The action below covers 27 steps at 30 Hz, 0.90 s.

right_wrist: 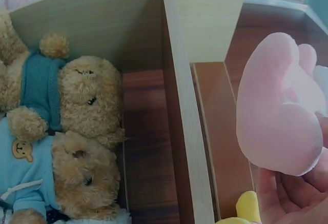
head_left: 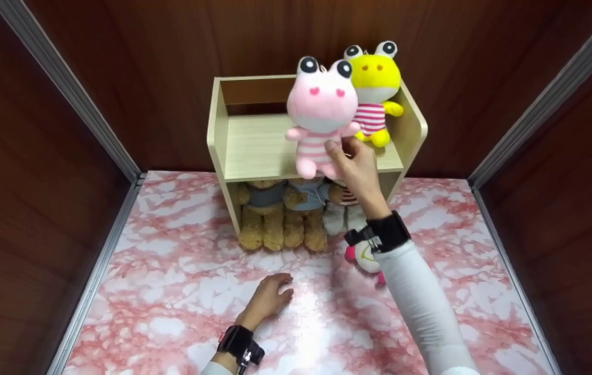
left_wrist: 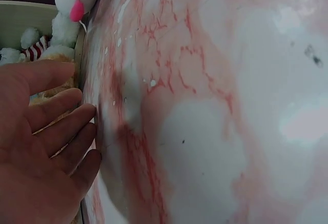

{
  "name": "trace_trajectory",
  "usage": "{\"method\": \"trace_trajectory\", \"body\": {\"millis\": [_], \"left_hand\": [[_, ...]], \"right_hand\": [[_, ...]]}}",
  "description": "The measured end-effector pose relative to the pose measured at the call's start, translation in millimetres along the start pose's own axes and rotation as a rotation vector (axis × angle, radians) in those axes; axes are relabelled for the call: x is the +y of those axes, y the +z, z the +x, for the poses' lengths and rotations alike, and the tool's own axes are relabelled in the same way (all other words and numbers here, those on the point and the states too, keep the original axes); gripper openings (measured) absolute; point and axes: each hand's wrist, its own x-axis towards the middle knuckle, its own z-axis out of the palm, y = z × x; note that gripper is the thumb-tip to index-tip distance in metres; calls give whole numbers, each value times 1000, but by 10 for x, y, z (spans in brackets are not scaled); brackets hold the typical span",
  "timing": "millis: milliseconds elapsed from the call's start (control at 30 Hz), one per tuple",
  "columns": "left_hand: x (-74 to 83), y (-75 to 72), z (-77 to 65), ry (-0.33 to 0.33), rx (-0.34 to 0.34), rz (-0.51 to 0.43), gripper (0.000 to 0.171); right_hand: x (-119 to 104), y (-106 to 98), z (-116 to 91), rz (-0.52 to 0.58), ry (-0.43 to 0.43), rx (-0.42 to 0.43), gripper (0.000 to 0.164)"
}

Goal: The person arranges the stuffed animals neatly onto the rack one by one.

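My right hand (head_left: pixel 361 164) grips a pink frog plush (head_left: pixel 322 107) by its striped lower body, in front of the upper shelf of a small wooden shelf unit (head_left: pixel 259 146). In the right wrist view the pink plush (right_wrist: pixel 279 111) shows from below, fingers against it. A yellow frog plush (head_left: pixel 376 78) in a striped shirt sits at the right of the upper shelf, partly behind the pink one. My left hand (head_left: pixel 269 297) hangs over the marbled surface with fingers loosely bent and holds nothing; the left wrist view shows the same hand (left_wrist: pixel 46 131).
In the lower compartment sit brown teddy bears (head_left: pixel 262 219) in blue tops and a whitish one (head_left: pixel 335 219) in red stripes. A white plush with pink feet (head_left: pixel 366 258) lies on the marbled surface (head_left: pixel 160 291), partly behind my right forearm. Brown panels (head_left: pixel 56 130) enclose the space.
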Motion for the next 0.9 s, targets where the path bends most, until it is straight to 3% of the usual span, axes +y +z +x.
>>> {"method": "trace_trajectory", "body": {"millis": [267, 467, 700, 900], "left_hand": [[8, -20, 0, -22, -37, -23, 27], [14, -17, -11, -16, -29, -30, 20], [4, -13, -17, -18, -17, -22, 18], [-15, 41, -53, -19, -11, -9, 19]], "right_hand": [[1, 176, 281, -96, 7, -12, 35], [8, 189, 441, -192, 42, -20, 36], [61, 178, 538, -182, 111, -2, 37], [108, 222, 544, -286, 105, 7, 38]]}}
